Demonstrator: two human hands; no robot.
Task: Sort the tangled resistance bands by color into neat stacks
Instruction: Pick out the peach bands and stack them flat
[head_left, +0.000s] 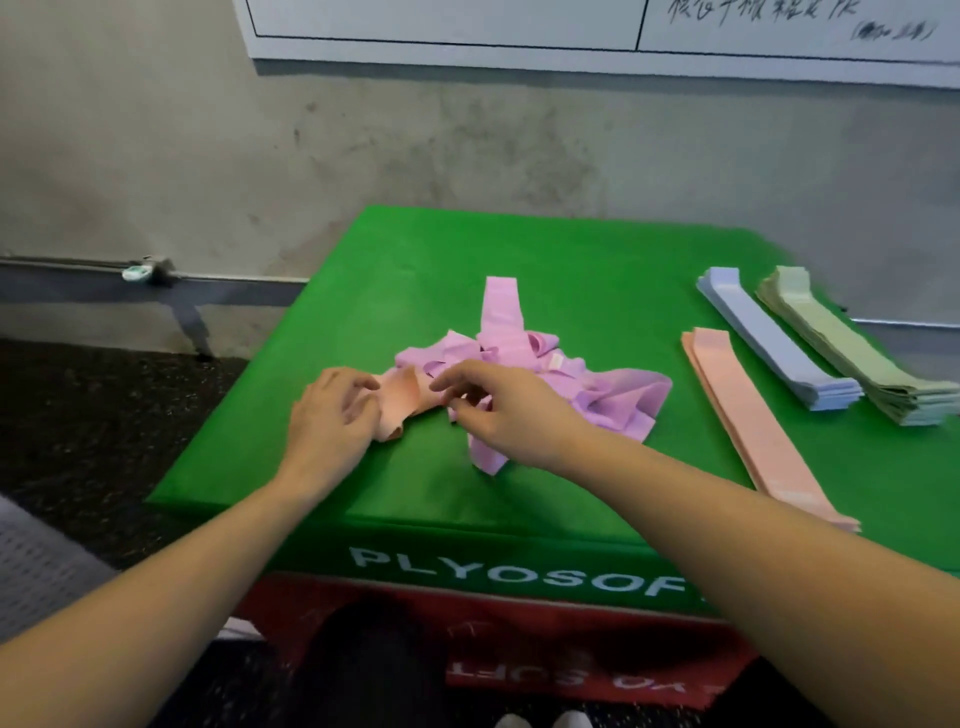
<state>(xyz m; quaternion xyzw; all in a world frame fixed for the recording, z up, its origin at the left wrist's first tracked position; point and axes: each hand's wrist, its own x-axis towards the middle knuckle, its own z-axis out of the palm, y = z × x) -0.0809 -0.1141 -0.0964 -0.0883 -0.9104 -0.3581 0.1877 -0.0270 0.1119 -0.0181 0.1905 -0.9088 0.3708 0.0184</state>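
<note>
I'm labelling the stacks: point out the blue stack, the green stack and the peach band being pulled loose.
blue stack (774, 340), head view, middle of its top band.
green stack (852, 345), head view, middle of its top band.
peach band (401, 399), head view, crumpled middle between the hands.

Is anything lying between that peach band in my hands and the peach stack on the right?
Yes. The peach band, held by the left hand and right hand, has the tangled purple bands lying between it and the peach stack. Beyond the tangle the green surface shows bare.
</note>
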